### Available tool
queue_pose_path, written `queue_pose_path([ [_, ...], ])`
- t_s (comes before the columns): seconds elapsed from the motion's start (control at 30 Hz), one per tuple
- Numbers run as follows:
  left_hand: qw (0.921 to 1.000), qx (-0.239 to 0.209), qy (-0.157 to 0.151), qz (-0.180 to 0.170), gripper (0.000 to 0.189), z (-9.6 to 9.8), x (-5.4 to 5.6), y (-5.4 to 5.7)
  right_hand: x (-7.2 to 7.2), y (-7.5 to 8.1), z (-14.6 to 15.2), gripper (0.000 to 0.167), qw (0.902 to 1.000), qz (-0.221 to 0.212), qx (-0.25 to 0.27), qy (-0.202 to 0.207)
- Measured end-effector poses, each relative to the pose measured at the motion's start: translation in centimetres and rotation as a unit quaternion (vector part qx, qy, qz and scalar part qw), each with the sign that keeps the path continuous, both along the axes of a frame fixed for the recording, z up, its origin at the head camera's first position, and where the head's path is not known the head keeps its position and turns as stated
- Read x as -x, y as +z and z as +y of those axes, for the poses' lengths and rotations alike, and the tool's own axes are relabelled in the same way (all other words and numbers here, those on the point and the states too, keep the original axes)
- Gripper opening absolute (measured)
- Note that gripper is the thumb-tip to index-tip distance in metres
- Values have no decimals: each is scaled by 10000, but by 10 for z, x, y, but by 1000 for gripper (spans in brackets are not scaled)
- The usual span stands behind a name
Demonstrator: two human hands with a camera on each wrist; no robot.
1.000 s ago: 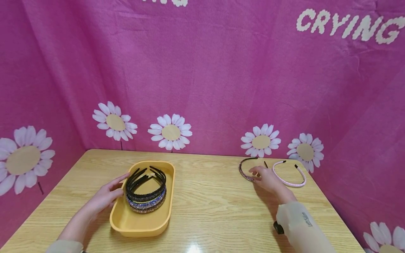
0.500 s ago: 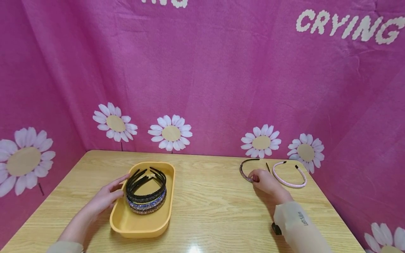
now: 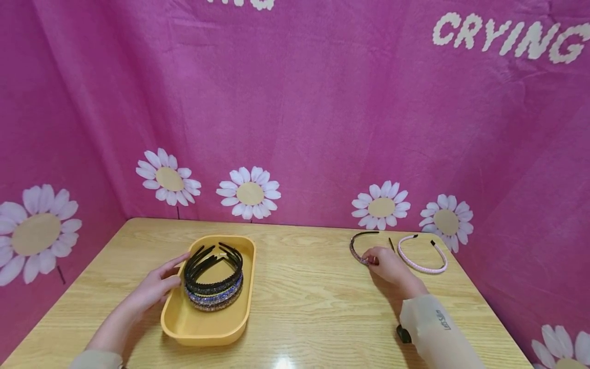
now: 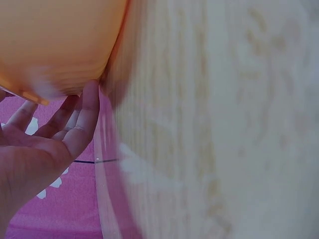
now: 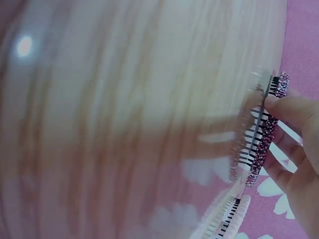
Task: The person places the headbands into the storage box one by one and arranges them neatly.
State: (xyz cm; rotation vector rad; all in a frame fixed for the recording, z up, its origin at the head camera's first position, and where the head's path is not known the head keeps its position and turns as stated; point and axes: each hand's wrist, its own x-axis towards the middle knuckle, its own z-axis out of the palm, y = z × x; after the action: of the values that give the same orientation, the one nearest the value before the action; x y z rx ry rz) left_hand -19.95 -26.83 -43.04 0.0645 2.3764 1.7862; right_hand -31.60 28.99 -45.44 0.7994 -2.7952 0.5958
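Observation:
My right hand (image 3: 388, 267) pinches a glittery dark headband (image 3: 356, 252) at the table's back right. In the right wrist view, the thumb lies against the comb-toothed inner side of that headband (image 5: 261, 144), with the fingers behind its sparkly outer face. Just right of it rests a pale pink headband (image 3: 422, 268). My left hand (image 3: 154, 288) touches the left side of a yellow tray (image 3: 193, 328), fingers fairly straight along its outer wall (image 4: 65, 55) in the left wrist view. Inside the tray sit several stacked headbands (image 3: 214, 302), black, blue and brown glitter.
The wooden table (image 3: 304, 297) spans the space between the tray and the right-hand headbands. A magenta cloth (image 3: 299, 113) printed with daisies and white lettering hangs behind the table and along both sides.
My right hand's fingers have closed onto the glittery headband, which shifted very slightly. My left hand and the tray have stayed in place.

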Motion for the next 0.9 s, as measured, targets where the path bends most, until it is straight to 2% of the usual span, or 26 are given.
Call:
queue_pose_path([
  [0.53,10000,68,-2,-56,71,0,0,2,-4,23,-3,21,9987,411,-268,102],
  [0.9,9999,-55,-45,-119,71,0,0,0,-10,43,-8,23,9971,669,-147,331],
])
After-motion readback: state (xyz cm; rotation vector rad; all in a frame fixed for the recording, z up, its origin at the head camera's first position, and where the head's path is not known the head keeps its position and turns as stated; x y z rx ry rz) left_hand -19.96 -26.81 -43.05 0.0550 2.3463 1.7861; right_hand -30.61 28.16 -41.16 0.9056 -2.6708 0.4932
